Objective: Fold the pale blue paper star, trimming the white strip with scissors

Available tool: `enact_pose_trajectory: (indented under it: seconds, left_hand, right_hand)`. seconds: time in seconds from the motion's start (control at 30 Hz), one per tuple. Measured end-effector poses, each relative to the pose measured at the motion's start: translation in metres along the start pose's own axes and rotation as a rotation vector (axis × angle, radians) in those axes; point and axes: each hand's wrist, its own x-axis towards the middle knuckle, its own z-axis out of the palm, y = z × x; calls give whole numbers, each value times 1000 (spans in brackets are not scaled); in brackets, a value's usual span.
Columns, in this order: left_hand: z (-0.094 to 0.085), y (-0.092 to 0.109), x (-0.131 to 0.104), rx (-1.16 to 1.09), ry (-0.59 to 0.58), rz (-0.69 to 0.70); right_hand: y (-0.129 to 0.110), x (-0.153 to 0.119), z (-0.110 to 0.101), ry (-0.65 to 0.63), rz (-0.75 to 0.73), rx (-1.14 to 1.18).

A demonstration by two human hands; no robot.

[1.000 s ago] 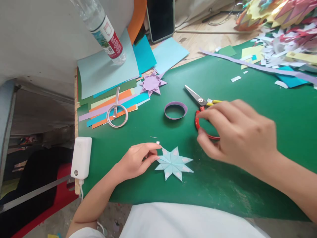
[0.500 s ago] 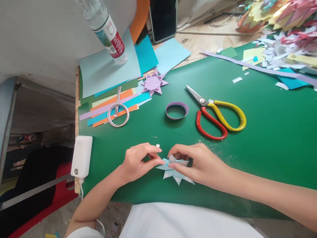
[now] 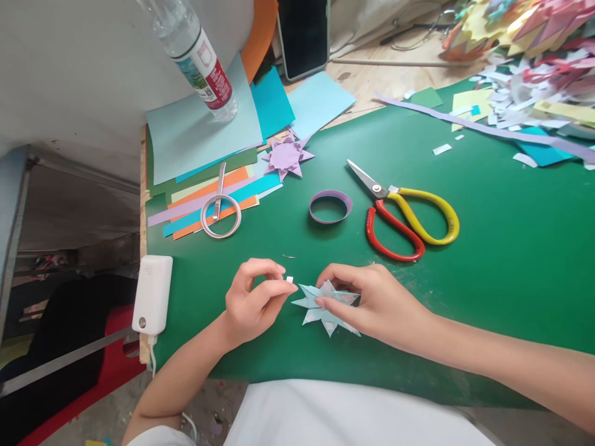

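A light blue folded paper star (image 3: 325, 314) with several points is pinched between the thumb and fingers of my right hand (image 3: 367, 294). Just left of its points, my left hand (image 3: 257, 296) is closed, with a small white paper piece (image 3: 289, 280) showing at its fingertips. The piece looks like a bit of tape backing. Beyond the hands lies a purple paper ring (image 3: 331, 218). To its right are scissors (image 3: 395, 217) with one red and one yellow handle, blades a little apart. A purple paper star (image 3: 285, 156) rests farther back.
A tape roll (image 3: 220, 234) lies on coloured paper strips (image 3: 186, 214) at left. Behind them a plastic bottle (image 3: 214, 80) stands on paper sheets (image 3: 162, 142). A white power bank (image 3: 152, 294) sits at the left edge; a phone (image 3: 304, 40) leans at the back; paper scraps (image 3: 515, 93) cover the far right.
My left hand has drawn back to the left, away from the blue star, with the white piece at its fingertips. My right hand still grips the star, which has turned slightly.
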Motion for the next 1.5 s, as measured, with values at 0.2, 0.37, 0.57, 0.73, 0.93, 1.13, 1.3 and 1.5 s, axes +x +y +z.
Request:
enact_pose_trajectory:
  seconds: [0.2,0.37,0.57,0.73,0.93,1.13,1.3,1.5]
  left_hand:
    - [-1,1,2,-19,-61,152]
    - [1,3,3,-97,-117,97]
    - [4,2,-1,-194,-167,-37]
    - [7,2,-3,-253,-155,-91]
    - [5,5,-1,-179,-76,-144]
    - [4,6,-2,-250,-102,-185]
    - [4,9,-3,-289,-167,-203]
    - [1,14,-6,-236,-335,-258]
  right_hand:
    - [0,0,-1,14,8,24]
    - [-1,1,-1,37,2,13]
    - [0,1,0,51,4,13]
    - [2,1,2,56,-2,11]
    - [2,1,1,52,7,1]
    - [2,0,2,54,4,8]
    - [3,0,2,73,-28,-9]
    - [4,1,2,82,-37,-28]
